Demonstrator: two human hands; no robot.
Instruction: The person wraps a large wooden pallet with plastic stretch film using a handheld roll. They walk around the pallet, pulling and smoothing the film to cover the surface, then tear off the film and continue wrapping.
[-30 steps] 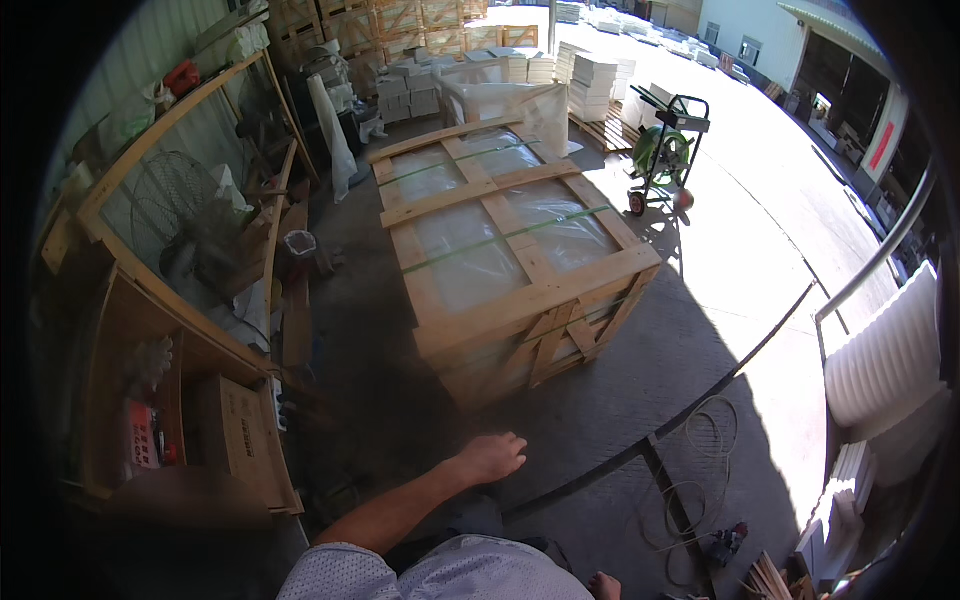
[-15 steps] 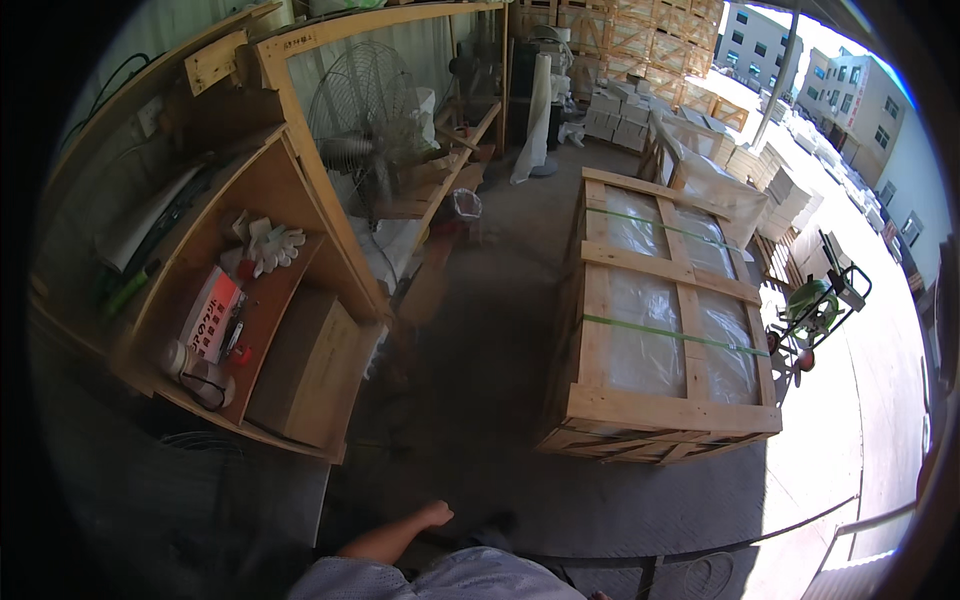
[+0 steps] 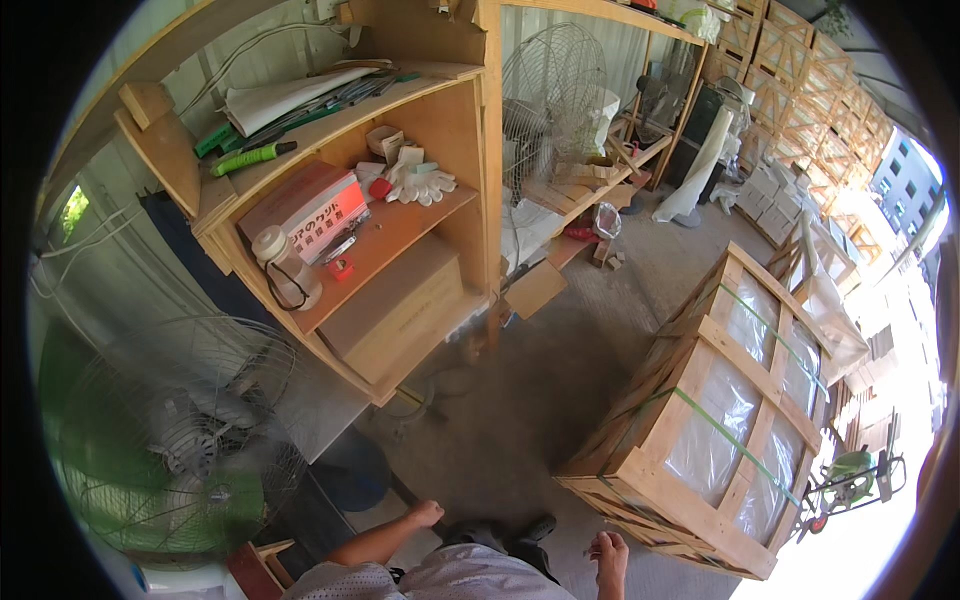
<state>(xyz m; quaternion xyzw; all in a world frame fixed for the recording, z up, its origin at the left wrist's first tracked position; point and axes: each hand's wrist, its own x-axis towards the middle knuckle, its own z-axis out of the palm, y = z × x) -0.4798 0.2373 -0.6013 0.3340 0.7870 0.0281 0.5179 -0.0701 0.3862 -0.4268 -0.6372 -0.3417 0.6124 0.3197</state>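
- My left hand (image 3: 427,514) hangs low in front of my body, its fingers curled in; I cannot tell whether they meet or close on anything.
- My right hand (image 3: 608,547) hangs on the other side, fingers partly bent; I cannot tell whether the tips touch or hold something.
- The big pale wooden slatted crate (image 3: 755,380) stands on the grey floor (image 3: 510,420), ahead and to my right, near my right hand but apart from it.
- Green plastic straps (image 3: 735,443) run over its slats, with shiny clear plastic film (image 3: 705,450) showing between them.
- Ahead and to my left is an open brown wooden shelf unit (image 3: 450,120), well apart from my left hand.
- Its middle shelf holds a red-and-white cardboard box (image 3: 325,210), white fabric gloves (image 3: 418,182) and a translucent bottle with a dark strap (image 3: 288,268).
- A large brown cardboard box (image 3: 405,305) fills much of the compartment below.
- At my far left stands a round wire-caged fan (image 3: 205,440).
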